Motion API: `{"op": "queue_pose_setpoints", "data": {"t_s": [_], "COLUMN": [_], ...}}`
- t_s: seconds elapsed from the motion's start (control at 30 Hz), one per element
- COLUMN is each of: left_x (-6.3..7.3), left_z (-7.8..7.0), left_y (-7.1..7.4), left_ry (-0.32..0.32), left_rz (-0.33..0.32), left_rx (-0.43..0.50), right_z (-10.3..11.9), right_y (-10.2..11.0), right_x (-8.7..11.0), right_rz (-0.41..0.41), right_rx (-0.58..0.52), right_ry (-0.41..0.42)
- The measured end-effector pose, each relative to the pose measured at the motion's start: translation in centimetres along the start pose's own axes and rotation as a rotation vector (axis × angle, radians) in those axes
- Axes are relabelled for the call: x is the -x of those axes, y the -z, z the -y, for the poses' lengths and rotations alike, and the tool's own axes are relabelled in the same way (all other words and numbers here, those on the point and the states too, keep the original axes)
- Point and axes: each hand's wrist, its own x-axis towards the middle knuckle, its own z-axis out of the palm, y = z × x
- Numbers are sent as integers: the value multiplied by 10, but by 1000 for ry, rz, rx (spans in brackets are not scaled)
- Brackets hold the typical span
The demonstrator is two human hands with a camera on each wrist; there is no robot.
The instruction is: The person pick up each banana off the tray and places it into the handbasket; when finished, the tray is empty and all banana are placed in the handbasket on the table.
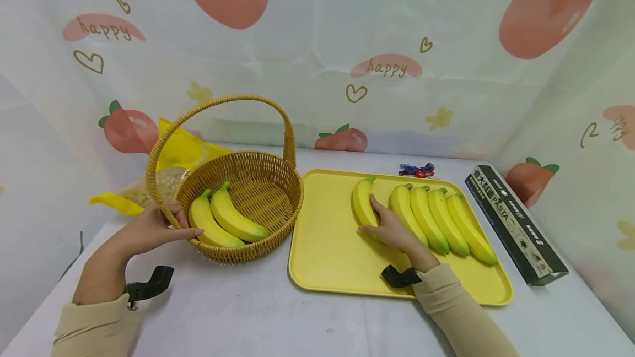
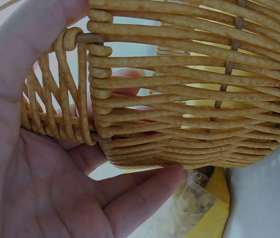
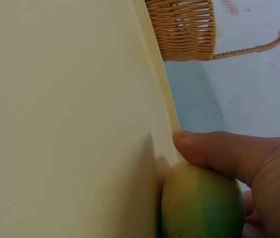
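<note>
The right grip (image 1: 392,229) holds a banana (image 1: 364,204) above the yellow tray's (image 1: 327,258) surface.

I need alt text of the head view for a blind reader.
A person's right hand grips a banana on a yellow tray, beside four more bananas, while the left hand holds a wicker basket containing two bananas.

- A small cloth-screened display nook on a desk (image 1: 238,313); whether home, studio or lab lies outside it cannot be told.
- Beyond the left fingers (image 2: 145,198) and right fingers (image 1: 379,206), a pale backdrop (image 1: 317,43) carries printed red fruit, hearts and "happy"; similar pale sheeting flanks them on both sides.
- Grocery-like things suggest a staged scene: a wicker basket (image 1: 258,247) at the left fingers, a yellow bag (image 1: 181,147) past them, a box (image 1: 516,225) marked "PASTA" right of the right fingers.
- Behind both sets of fingers, black wrist-worn pieces (image 1: 151,285) point to a recording set-up.
</note>
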Motion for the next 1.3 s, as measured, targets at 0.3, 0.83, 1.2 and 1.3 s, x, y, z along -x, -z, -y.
{"op": "queue_pose_setpoints", "data": {"t_s": [0.3,0.83,1.2,1.3], "left_x": [-1,0,0,0], "left_z": [1,0,0,-1], "left_y": [0,0,-1,1], "left_ry": [-10,-12,-4,-14], "left_rz": [-1,-8,-7,-6], "left_rx": [6,4,-9,-5], "right_z": [3,34,69,80], "right_y": [1,15,21,20], "right_x": [0,1,0,0], "right_rz": [4,70,176,210], "right_rx": [-23,13,79,75], "right_ry": [36,136,246,282]}}
